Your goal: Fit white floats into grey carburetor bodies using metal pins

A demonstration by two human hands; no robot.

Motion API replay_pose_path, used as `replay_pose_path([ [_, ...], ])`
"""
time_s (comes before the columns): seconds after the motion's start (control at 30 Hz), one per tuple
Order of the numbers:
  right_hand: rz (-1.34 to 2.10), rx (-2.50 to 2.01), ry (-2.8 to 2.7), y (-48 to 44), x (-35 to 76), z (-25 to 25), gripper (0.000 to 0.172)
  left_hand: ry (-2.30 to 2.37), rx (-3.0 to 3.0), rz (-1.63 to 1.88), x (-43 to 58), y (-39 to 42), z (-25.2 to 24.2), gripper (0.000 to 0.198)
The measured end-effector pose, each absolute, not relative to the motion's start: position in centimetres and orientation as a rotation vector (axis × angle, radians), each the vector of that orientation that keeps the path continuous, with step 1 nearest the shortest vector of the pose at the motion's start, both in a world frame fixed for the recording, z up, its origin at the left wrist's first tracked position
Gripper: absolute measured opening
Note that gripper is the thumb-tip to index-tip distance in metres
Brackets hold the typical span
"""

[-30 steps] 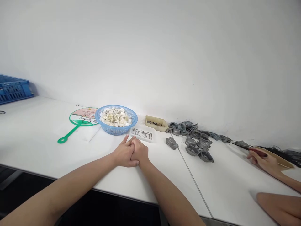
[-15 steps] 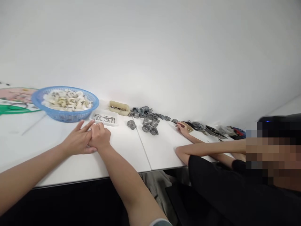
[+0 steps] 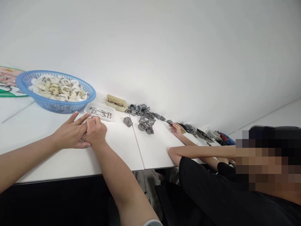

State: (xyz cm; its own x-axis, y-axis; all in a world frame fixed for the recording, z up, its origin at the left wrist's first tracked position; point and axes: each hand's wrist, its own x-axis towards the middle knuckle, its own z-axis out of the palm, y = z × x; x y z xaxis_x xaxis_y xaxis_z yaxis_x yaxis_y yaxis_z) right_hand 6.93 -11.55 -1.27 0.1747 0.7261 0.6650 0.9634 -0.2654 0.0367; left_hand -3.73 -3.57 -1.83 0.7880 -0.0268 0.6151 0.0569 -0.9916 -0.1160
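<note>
My left hand point(image 3: 70, 133) is over the white table, its index finger and thumb stretched out and apart. Curled round some of its fingers, my right hand point(image 3: 96, 131) is closed on them. No object shows in either hand. Just beyond the knuckles is a white tray point(image 3: 113, 115) with several thin metal pins in it. A blue plastic basket point(image 3: 55, 107) full of white and cream ring-shaped parts stands to the left. To the right of my hands lies a single grey moulded part point(image 3: 128, 121).
A cream box point(image 3: 117, 107) with thin rods stands behind the tray. Several grey parts point(image 3: 146, 121) lie in a group near the table seam. At the right, a co-worker's hand point(image 3: 176, 130) holds a thin dark tool. A printed fan-like sheet point(image 3: 10, 78) lies far left.
The view has turned and tilted, so the basket, trays and parts sit further left. My hands stay clasped the same way.
</note>
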Motion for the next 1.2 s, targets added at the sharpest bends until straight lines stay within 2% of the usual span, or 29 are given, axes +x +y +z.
replay_pose_path([
  [0.23, -0.853, -2.067, -1.589, -11.5, 7.0, -1.7, 0.019, -0.101, -2.905, -1.095, -3.4, -3.8, -2.7, 0.056],
  [0.53, -0.915, -2.003, -1.604, -11.6, 7.6, -1.7, 0.02, -0.124, -2.937, -1.068, -3.1, -4.0, -2.3, 0.058],
  [0.83, -0.953, -1.961, -1.57, -11.6, 7.6, -1.4, 0.024, -0.079, -2.941, -1.147, -2.4, -3.6, -3.3, 0.072],
  [1.2, -0.93, -1.972, -1.595, -11.8, 7.7, -1.3, 0.023, -0.124, -2.956, -1.13, -2.6, -3.9, -2.8, 0.068],
])
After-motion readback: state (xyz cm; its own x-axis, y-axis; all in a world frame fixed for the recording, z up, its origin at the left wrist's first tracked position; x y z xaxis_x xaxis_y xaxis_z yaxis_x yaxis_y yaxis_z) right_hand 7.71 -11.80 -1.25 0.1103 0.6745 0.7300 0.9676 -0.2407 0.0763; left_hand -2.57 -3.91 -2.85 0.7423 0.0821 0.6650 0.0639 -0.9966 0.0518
